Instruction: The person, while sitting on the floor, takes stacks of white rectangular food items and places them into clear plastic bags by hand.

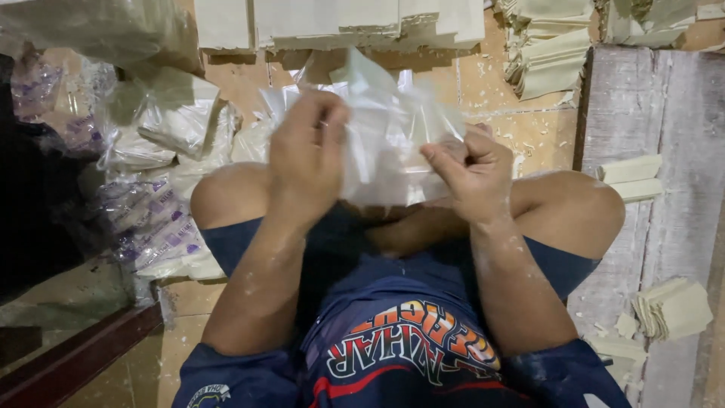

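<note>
I sit cross-legged on the floor and hold a clear plastic bag [385,132] above my knees. My left hand [308,151] grips the bag's left side with curled fingers. On the bag's right side my right hand [470,170] pinches the plastic, thumb and fingers closed on it. The bag is crumpled and see-through, and a pale flat sheet shows faintly inside it. Both forearms are dusted with white powder.
Filled clear bags with purple print [147,219] lie piled at my left. Stacks of pale thin sheets [340,23] sit ahead, with more stacks [547,53] at the upper right. A worn wooden board [664,113] with small sheet piles [672,310] lies at my right. A dark wooden bar [75,355] runs at the lower left.
</note>
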